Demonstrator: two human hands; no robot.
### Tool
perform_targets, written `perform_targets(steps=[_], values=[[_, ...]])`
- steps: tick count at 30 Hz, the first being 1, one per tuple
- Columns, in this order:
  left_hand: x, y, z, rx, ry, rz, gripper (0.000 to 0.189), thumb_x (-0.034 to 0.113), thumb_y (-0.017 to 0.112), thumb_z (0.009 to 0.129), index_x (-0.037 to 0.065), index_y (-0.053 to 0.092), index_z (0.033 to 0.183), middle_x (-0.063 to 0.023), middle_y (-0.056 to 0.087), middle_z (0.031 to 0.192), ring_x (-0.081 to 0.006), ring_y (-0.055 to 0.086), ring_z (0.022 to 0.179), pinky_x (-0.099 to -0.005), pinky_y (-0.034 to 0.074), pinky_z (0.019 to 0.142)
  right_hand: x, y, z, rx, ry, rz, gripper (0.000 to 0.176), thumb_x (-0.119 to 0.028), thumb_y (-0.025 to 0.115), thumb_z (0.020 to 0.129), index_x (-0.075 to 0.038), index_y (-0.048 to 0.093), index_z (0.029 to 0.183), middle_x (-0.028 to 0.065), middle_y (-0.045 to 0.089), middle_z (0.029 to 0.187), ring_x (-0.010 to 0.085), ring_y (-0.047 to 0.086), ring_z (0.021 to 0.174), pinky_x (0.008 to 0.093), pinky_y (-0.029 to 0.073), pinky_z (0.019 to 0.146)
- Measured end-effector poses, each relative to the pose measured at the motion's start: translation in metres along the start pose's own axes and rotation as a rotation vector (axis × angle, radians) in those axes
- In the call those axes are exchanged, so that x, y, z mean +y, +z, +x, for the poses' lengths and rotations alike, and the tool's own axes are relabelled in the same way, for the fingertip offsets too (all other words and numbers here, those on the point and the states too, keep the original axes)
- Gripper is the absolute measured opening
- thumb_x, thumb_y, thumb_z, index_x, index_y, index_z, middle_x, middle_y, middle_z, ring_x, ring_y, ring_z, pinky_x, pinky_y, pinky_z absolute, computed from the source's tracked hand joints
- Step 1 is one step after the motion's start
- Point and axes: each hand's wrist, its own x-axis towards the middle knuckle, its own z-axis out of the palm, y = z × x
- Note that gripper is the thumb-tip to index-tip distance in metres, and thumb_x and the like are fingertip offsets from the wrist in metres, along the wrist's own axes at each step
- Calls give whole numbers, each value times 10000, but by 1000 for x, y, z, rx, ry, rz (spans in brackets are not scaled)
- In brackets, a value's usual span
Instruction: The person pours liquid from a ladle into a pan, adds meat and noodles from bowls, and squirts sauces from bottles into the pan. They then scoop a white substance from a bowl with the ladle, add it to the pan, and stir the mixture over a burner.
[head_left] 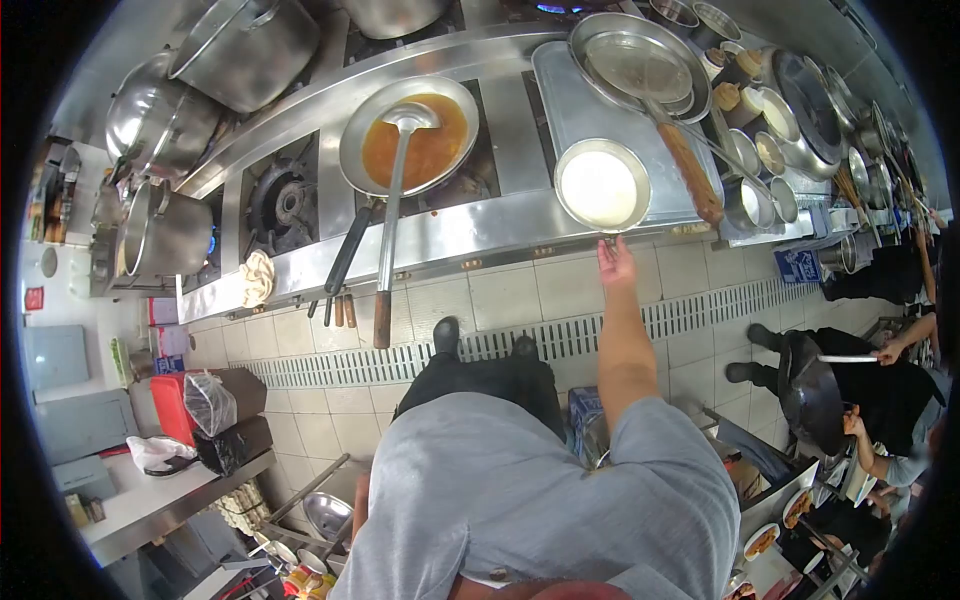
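My right hand reaches forward to the edge of the stove, fingers stretched out, fingertips right at the near rim of a round metal bowl of white liquid. The bowl stands on the near part of a metal tray. To its left, a frying pan with orange-brown sauce sits over a burner. A long-handled ladle rests in the pan, its wooden grip overhanging the front edge beside the pan's black handle. My left hand is out of sight; only a bit of that arm shows beside my body.
A wooden-handled strainer lies over a pan on the tray. Large pots stand left, and a crumpled cloth lies on the stove edge. At right, a person holds a wok. A drain grate crosses the floor.
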Motion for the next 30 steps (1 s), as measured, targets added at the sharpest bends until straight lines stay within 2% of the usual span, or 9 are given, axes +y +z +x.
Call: perform_targets(steps=[3,12,27,30], values=[[-5,4,-2,6,-3,-11,401,344,571,850,57,704,1097,-232,699,1052,-423,663,968,-480,532,851,-1,-1,-4,-54,10,-5,398,-213,698,941,19,543,1225,166,556,1134,264,624,982,324,589,872],[-8,-3,1,18,20,-3,402,341,575,839,54,707,1088,-229,700,1055,-418,665,966,-479,535,845,-3,-3,0,-38,66,-25,384,-267,693,946,19,549,1159,157,571,1100,267,641,935,333,589,832],[8,-29,6,25,83,32,404,337,583,822,47,712,1073,-223,701,1059,-410,667,963,-478,540,836,2,-7,2,-41,29,-54,339,-198,716,928,6,572,1158,136,582,1113,236,633,981,321,564,865],[7,-26,7,9,51,127,429,336,591,804,38,704,1091,-229,697,1064,-419,658,981,-482,532,859,2,-9,4,-56,2,-40,365,-178,764,887,44,577,1108,152,604,1059,248,652,923,322,583,830]])
